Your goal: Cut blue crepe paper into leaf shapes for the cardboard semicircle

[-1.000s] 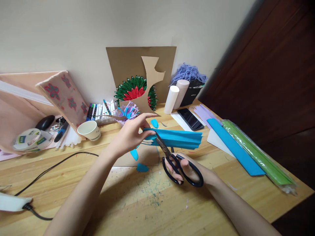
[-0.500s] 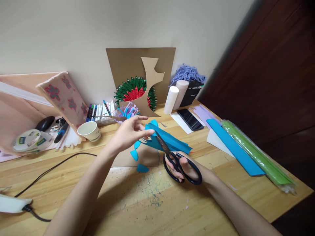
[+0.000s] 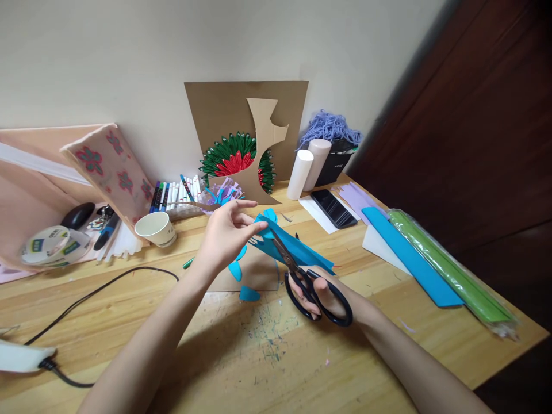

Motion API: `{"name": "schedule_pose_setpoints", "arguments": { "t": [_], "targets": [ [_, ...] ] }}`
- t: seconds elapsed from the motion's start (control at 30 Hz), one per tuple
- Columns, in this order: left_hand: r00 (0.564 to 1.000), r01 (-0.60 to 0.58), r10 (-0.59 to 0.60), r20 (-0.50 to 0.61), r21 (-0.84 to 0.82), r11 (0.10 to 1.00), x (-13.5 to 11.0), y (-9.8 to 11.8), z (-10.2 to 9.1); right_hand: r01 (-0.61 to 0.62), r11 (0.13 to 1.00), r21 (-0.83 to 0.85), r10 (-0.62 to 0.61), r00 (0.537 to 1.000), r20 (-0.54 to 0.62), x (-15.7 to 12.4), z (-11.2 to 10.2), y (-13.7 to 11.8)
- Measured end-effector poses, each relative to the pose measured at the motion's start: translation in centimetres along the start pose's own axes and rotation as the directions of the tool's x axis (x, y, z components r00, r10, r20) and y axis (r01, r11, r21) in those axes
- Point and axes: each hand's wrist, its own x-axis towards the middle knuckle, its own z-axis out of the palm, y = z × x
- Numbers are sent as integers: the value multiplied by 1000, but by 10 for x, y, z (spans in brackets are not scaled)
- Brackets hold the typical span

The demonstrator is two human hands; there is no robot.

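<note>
My left hand [image 3: 230, 230] pinches one end of a folded strip of blue crepe paper [image 3: 297, 247] between thumb and fingers. My right hand [image 3: 317, 290] is closed around the black handles of a pair of scissors [image 3: 293, 265], whose blades meet the paper close to my left thumb. Below the strip, small blue cut pieces [image 3: 249, 294] lie on and beside a sheet of brown cardboard [image 3: 263, 279]. Part of this sheet is hidden by the paper and my left hand.
Against the wall leans a cardboard panel [image 3: 215, 106] with a green and red petal fan and a bird-shaped cutout [image 3: 261, 123]. A paper cup [image 3: 156, 229], markers [image 3: 175, 195] and tape [image 3: 47, 244] stand left. A phone [image 3: 333, 209] and wrapped green paper [image 3: 448, 267] lie right.
The loose right end of the blue strip has dipped slightly, showing a dark tip behind it. My left hand shifted a little left, and a green pen end now shows by my left wrist.
</note>
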Motion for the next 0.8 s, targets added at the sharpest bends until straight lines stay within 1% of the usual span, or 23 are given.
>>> {"name": "schedule_pose_setpoints", "arguments": {
  "t": [0.1,0.23,0.4,0.5,0.63,0.8],
  "targets": [
    [999,-10,10,-33,0,1000,0,-2,3,16,1000,-4,-16,1000,2,-1,1,6],
    [1000,-21,21,-23,1,1000,-3,-3,5,62,997,39,-62,998,3,-2,1,16],
    [998,-59,60,-16,23,998,-5,-2,7,69,996,50,-70,997,15,-1,0,14],
    [998,-65,66,-10,23,998,-5,-2,7,55,996,77,-56,998,14,0,-1,14],
    [998,-68,68,-4,4,998,-5,0,5,6,988,156,-3,1000,-19,3,1,14],
    [1000,-30,30,10,-6,1000,-4,3,1,-55,975,217,69,996,-57,6,4,8]
  ]
}}
